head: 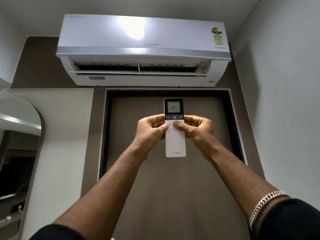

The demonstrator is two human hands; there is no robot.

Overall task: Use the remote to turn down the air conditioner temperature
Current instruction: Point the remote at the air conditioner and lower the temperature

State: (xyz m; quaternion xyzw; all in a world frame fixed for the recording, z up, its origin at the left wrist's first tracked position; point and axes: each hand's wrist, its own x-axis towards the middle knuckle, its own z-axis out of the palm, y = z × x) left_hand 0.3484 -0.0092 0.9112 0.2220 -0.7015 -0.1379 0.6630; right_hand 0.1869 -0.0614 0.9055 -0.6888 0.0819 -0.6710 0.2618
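A white remote (pixel 175 144) with a dark top and a lit screen reading 22 is held upright in the middle of the view, pointed up at the wall unit. My left hand (pixel 150 130) grips its left edge, thumb resting on the white button area. My right hand (pixel 199 129) grips its right edge, thumb lying on the buttons just below the power key. The minus, power and plus keys show uncovered above both thumbs. The white air conditioner (pixel 143 49) hangs high on the wall above a door, its front flap open.
A brown door (pixel 173 187) in a dark frame stands straight ahead behind the remote. An arched mirror (pixel 19 153) hangs on the left wall. A plain white wall closes the right side. A silver chain bracelet (pixel 265 205) sits on my right wrist.
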